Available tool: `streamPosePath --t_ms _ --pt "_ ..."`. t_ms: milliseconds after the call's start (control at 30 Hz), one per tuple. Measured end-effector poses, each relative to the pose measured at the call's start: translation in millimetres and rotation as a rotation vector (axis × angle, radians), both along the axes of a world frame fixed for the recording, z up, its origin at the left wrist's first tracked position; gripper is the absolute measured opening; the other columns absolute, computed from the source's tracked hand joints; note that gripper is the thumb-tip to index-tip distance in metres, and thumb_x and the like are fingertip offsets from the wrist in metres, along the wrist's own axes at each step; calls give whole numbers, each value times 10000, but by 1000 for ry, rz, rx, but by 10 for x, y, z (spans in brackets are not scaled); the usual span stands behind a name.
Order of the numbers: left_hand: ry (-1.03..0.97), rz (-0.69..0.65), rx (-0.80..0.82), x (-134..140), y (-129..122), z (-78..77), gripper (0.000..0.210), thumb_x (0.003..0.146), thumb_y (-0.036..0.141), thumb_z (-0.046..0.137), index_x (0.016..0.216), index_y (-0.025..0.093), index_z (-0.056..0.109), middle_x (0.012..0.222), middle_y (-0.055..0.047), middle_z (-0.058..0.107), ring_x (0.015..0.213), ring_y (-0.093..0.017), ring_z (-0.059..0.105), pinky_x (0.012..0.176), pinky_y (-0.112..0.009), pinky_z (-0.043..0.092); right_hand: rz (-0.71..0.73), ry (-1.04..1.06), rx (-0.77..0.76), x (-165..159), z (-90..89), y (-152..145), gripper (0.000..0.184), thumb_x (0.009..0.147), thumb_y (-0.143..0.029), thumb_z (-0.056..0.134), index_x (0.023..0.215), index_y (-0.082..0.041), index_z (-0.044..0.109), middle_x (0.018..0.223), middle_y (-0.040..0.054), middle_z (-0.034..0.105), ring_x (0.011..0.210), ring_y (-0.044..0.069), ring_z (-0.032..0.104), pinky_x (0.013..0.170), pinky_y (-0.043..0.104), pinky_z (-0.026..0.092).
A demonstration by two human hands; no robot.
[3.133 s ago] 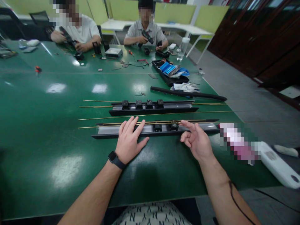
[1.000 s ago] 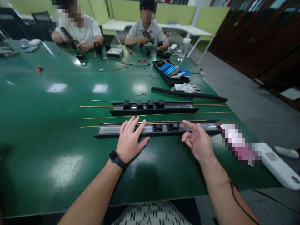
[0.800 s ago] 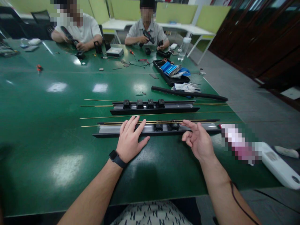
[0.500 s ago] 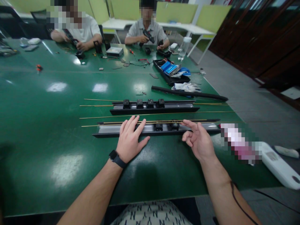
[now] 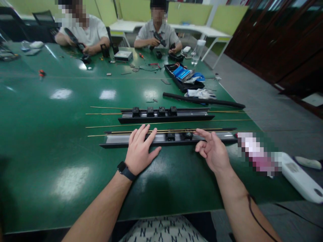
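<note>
A long black-edged channel (image 5: 118, 138) with a pale inner face lies crosswise in front of me, two small black blocks (image 5: 171, 135) showing in it. Thin brass-coloured rods (image 5: 174, 131) run along its far edge. My left hand (image 5: 142, 148), a watch on its wrist, rests over the left half of the channel, fingers spread and reaching the rods. At the right, my right hand (image 5: 214, 149) is turned on its side. Its index and middle fingers stretch to the rods beside a block, while the others are loosely curled. It grips nothing that I can see.
Behind lies a second channel (image 5: 166, 119) with several black blocks. Farther off are a black strip (image 5: 204, 100), white gloves (image 5: 200, 93) and a black tray (image 5: 174, 79). A white device (image 5: 299, 176) lies at right. Two people work with tools across the green table (image 5: 75, 127).
My hands and the channels stay almost exactly where they were. Across the table, the person on the left has shifted slightly, and the dark tool in their hands has moved.
</note>
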State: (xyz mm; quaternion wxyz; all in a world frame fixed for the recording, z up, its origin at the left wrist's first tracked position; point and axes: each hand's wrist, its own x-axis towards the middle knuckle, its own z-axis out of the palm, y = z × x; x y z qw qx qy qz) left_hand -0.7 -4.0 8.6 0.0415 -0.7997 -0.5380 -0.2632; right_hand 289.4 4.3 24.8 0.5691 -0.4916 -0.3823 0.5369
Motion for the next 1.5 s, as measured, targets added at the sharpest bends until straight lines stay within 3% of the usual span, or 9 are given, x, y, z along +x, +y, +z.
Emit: streamPosePath --t_ms 633,1500 --pt "3 0 -1 -10 4 -7 648 945 441 656 1540 233 505 1611 -155 479 1540 -333 391 1274 -547 266 -18 21 0 12 -12 2 492 951 -620 579 1130 -212 788 1221 124 710 545 93 634 328 190 248" --pt "5 -4 6 -7 2 -9 653 944 446 661 1540 230 506 1609 -158 481 1537 -340 393 1271 -550 274 -3 4 17 3 -20 0 503 950 -618 574 1168 -210 771 1219 127 715 539 103 631 326 212 215"
